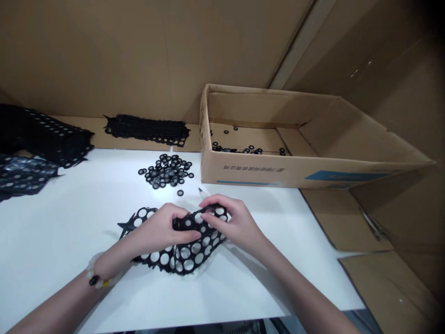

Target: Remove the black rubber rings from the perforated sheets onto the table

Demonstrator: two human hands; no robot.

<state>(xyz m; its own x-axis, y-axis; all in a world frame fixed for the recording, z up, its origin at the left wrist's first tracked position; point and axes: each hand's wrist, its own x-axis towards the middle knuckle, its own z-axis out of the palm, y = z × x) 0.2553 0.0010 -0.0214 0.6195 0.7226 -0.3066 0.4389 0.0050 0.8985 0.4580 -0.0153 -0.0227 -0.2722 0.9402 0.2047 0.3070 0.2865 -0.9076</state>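
Both hands hold a black rubbery sheet [163,259] punched with rows of round holes, bent up in the middle above the white table. My left hand [162,229] grips its middle between thumb and fingers. At the sheet's upper right, my right hand [231,218] pinches the edge with thumb and forefinger; whether a ring is between those fingers I cannot tell. A pile of small black rings [168,171] lies just beyond the hands, with one loose ring [180,193] nearer. The tip of a pen-like tool [202,191] shows behind my right hand.
A large open cardboard box [243,168] stands at the back right with several black rings inside. A stack of black perforated sheets [146,129] lies at the back. More black sheets [45,134] are at the left. Cardboard walls [139,55] rise behind the white table [52,241].
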